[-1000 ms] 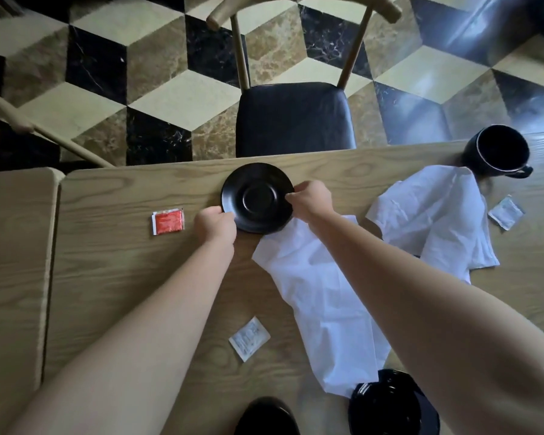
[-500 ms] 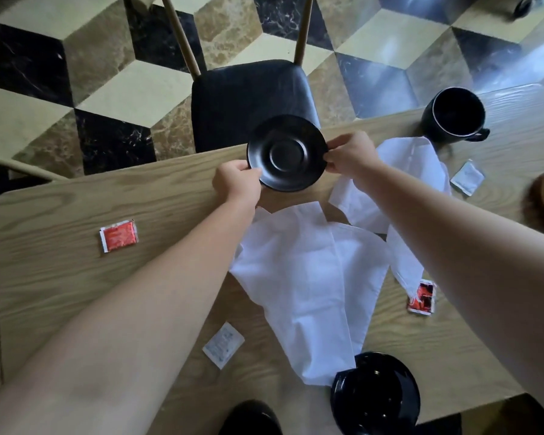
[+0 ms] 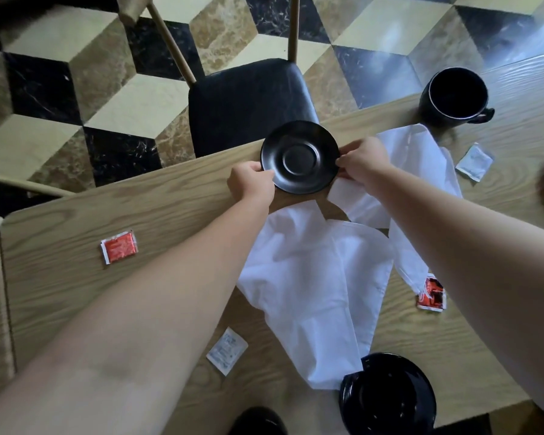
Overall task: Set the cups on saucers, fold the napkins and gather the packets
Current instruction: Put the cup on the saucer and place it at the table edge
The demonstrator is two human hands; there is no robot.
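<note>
Both hands pinch a black saucer at the table's far edge: left hand at its nine o'clock rim, right hand at three o'clock.

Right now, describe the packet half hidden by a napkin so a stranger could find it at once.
Start at the wooden table and find the two crumpled white napkins. Follow the right-hand napkin down to its trailing tip near the right forearm. The red packet lies there, partly under that tip; the other red packet lies fully exposed at the left, and the remaining two are white.
</note>
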